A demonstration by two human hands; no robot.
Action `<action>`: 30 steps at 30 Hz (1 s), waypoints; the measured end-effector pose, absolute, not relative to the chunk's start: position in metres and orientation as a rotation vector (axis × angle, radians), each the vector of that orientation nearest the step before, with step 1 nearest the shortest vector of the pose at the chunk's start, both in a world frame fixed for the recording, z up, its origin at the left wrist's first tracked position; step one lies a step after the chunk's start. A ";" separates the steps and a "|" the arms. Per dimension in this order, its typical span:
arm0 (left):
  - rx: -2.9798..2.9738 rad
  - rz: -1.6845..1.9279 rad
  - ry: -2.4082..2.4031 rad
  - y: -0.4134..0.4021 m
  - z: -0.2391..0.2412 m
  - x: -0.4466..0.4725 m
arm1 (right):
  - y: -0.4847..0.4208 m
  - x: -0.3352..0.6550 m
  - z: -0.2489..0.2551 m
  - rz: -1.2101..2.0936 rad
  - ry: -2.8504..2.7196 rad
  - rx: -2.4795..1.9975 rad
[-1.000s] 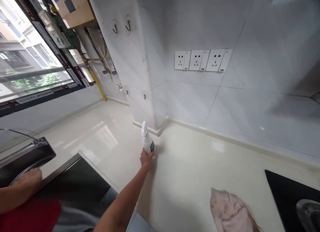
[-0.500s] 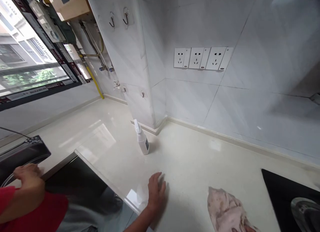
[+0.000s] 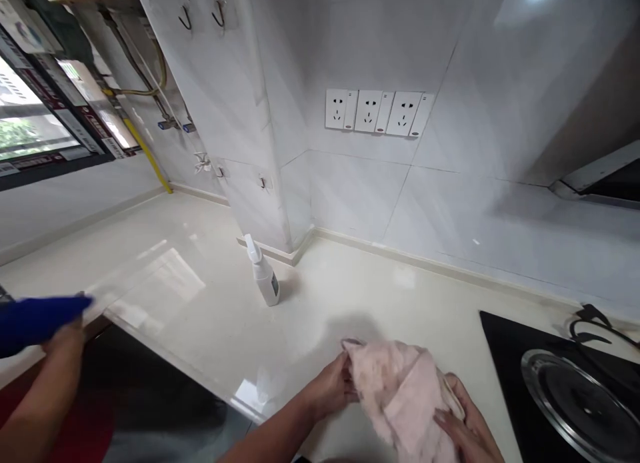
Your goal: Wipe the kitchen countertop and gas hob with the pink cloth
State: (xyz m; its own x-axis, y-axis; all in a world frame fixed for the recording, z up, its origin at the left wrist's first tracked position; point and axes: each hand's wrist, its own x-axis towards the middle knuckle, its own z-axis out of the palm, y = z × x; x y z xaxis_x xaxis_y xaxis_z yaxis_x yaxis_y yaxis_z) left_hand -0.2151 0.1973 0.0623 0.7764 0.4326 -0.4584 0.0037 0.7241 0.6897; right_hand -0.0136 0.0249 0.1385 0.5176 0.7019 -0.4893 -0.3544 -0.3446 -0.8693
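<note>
I hold the soft pink cloth [image 3: 400,396] bunched in both grips, left hand [image 3: 333,386] and right hand [image 3: 465,426], over the shiny cream surface [image 3: 210,296]

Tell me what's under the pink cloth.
Both hands, left and right, hold the pink cloth bunched just above the pale counter. Bare counter shows around it; the patch right beneath, and the fingers tucked into its folds, are covered.

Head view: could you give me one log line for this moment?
left hand: holds cloth | right hand: holds cloth | bottle: upright on counter, apart | other person's hand: far left
</note>
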 end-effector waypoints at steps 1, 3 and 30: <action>0.644 0.220 0.549 0.195 0.070 -0.209 | 0.029 -0.019 0.142 1.117 -0.376 -1.572; 0.539 0.198 0.449 0.193 0.083 -0.201 | 0.038 -0.031 0.146 1.084 -0.526 -1.579; 0.802 0.468 1.178 0.208 0.031 -0.264 | 0.056 -0.025 0.017 0.869 -0.977 -1.907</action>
